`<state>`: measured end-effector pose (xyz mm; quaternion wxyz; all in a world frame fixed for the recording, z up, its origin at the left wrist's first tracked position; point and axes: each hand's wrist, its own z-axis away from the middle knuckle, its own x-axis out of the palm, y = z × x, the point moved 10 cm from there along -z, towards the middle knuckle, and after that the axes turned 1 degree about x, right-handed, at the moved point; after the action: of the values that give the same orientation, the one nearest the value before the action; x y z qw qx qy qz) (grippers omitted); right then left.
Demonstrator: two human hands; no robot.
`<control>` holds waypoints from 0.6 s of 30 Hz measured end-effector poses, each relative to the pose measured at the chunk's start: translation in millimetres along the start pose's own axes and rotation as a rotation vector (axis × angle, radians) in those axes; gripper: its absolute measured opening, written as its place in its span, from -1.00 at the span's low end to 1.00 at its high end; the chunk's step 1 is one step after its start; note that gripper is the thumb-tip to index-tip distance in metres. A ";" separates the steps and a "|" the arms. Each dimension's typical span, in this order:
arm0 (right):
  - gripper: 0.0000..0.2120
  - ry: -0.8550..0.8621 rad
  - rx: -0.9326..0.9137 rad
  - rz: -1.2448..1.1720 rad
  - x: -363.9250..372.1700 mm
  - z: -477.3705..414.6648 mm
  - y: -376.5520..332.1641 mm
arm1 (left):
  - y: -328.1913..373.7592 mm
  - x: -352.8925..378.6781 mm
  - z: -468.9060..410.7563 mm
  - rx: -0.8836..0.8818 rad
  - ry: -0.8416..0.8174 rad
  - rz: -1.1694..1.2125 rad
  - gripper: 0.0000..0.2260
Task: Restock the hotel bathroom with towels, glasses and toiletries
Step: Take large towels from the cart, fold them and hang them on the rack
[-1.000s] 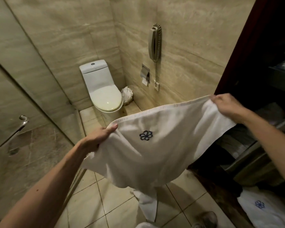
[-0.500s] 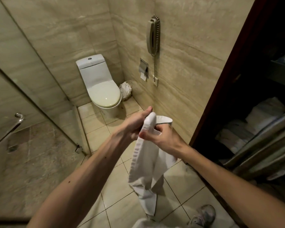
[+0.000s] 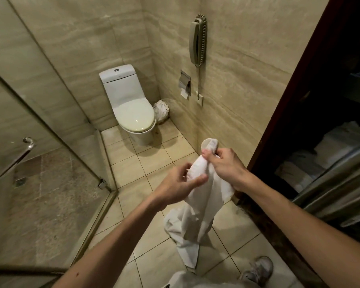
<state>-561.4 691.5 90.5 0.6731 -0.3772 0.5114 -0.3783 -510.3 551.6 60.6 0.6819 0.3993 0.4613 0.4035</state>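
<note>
A white towel hangs folded lengthwise in front of me over the tiled floor. My right hand grips its top end, which sticks up above the fist. Lower on the towel, my left hand pinches the gathered cloth between thumb and fingers. The loose lower end dangles near my shoe. Folded white towels lie on a dark shelf at the right, behind metal bars.
A white toilet stands in the far corner, with a crumpled white bin liner beside it. The glass shower door with its metal handle fills the left. A wall phone and paper holder hang on the right wall.
The towel went from spread wide between both hands to folded lengthwise and hanging. Since half a second ago, my left hand has slid down the towel below my right.
</note>
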 end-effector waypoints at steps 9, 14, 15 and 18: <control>-0.79 -0.100 0.368 -0.597 -1.2 15.0 28.9 | 9.4 -66.3 9.9 0.142 0.402 0.096 -0.74; -0.83 -0.045 0.315 -0.698 -1.7 29.8 20.8 | 23.4 -67.3 5.6 0.181 0.359 0.249 -0.80; -0.81 -0.030 0.295 -0.692 0.2 32.8 17.8 | 30.2 -60.9 5.2 0.201 0.341 0.269 -0.81; -0.72 0.018 0.250 -0.723 6.4 37.4 7.3 | 44.1 -37.9 2.7 0.252 0.285 0.321 -0.79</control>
<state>-522.9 693.4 88.6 0.5326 -0.4450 0.3009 -0.6541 -525.1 532.0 113.4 0.4819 0.4883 0.5303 0.4981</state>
